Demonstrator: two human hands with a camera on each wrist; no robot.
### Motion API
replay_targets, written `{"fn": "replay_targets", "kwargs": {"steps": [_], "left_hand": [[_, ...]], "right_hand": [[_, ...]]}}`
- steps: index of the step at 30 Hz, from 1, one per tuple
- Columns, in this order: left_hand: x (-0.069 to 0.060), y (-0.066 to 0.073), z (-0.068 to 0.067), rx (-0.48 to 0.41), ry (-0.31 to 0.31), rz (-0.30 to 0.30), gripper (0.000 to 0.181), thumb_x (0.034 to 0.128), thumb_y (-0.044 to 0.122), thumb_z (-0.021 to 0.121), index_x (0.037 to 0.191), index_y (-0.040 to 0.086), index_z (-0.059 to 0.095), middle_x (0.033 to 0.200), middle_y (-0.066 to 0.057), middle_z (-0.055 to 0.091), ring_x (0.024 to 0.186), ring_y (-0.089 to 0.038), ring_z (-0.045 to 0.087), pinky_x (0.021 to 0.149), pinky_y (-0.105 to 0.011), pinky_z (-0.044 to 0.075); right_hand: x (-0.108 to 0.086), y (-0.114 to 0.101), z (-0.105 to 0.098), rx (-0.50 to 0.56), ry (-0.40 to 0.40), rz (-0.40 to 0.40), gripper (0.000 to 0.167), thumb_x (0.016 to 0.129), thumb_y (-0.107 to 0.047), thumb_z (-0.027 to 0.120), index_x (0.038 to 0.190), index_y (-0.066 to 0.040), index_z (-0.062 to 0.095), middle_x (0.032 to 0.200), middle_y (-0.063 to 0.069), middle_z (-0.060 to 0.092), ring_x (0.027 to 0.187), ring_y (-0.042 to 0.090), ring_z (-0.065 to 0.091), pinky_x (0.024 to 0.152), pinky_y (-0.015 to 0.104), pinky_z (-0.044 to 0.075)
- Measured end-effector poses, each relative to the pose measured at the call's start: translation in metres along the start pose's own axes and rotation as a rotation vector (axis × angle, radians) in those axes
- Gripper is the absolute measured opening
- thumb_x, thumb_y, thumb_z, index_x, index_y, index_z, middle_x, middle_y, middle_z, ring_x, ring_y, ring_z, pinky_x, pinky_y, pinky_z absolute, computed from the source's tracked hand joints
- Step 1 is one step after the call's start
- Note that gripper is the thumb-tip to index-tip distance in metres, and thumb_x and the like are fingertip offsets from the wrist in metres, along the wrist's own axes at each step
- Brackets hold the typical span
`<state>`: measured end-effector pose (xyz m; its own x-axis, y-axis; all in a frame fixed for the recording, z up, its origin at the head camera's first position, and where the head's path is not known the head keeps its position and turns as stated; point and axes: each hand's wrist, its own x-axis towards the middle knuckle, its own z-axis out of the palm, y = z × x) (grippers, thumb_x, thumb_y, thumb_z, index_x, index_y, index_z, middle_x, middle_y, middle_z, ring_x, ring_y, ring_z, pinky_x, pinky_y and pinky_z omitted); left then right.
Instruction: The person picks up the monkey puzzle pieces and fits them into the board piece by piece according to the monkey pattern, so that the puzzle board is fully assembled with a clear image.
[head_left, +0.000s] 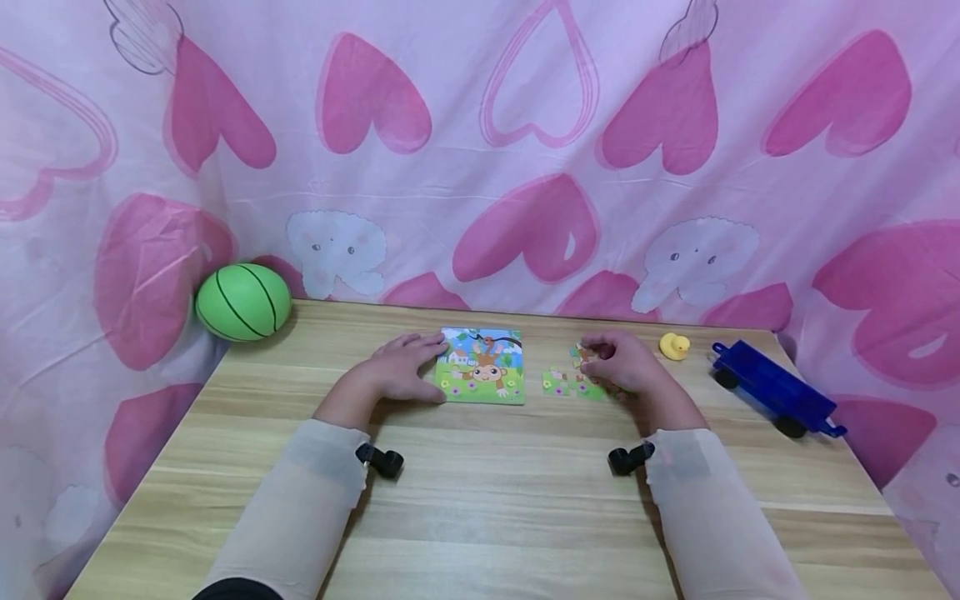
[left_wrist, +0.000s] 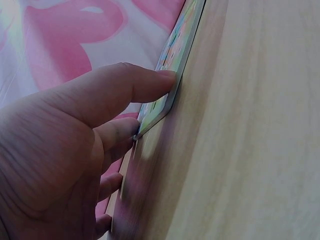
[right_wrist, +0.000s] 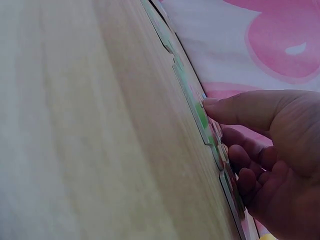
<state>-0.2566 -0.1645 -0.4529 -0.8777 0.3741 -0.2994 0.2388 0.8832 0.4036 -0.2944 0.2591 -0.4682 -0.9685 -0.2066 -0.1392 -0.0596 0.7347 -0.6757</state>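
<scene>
A square picture puzzle with a monkey lies flat on the table. My left hand is at its left side, the fingers near the upper corner. In the left wrist view the thumb of the left hand rests on the edge of the puzzle, its fingers loosely bent. Right of it lie several loose puzzle pieces. Over them my right hand pinches a piece with thumb and forefinger. The right wrist view shows the right hand with curled fingers against flat pieces, partly hidden.
A yellow rubber duck stands right of the right hand, and beyond it a blue wheeled cart. At the far left back corner sits a green ball. A pink heart-print curtain hangs behind the wooden table.
</scene>
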Motion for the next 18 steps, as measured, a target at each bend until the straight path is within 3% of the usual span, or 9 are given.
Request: {"fn": "replay_targets", "kwargs": {"steps": [10,18], "left_hand": [[0.0018,0.0008,-0.0007,-0.003,0.005,0.004,0.101,0.0831,0.058,0.077,0.170,0.034,0.032,0.182,0.011,0.018,0.169,-0.036,0.009,0.133,-0.071,0.015],[-0.0001,0.0006,0.0006,0.005,0.004,-0.001,0.101,0.0835,0.059,0.077,0.170,0.033,0.032,0.182,0.009,0.019,0.169,-0.037,0.009,0.133,-0.071,0.014]], "right_hand": [[-0.0015,-0.0063,-0.0018,-0.005,0.012,0.066,0.054,0.095,-0.024,0.083,0.146,-0.018,0.065,0.132,0.013,0.066,0.113,0.031,0.058,0.096,0.041,0.054],[-0.0006,-0.0073,-0.0016,0.009,0.054,0.057,0.051,0.096,-0.018,0.079,0.145,-0.019,0.066,0.117,0.011,0.063,0.101,0.030,0.059,0.074,0.032,0.056]]}}
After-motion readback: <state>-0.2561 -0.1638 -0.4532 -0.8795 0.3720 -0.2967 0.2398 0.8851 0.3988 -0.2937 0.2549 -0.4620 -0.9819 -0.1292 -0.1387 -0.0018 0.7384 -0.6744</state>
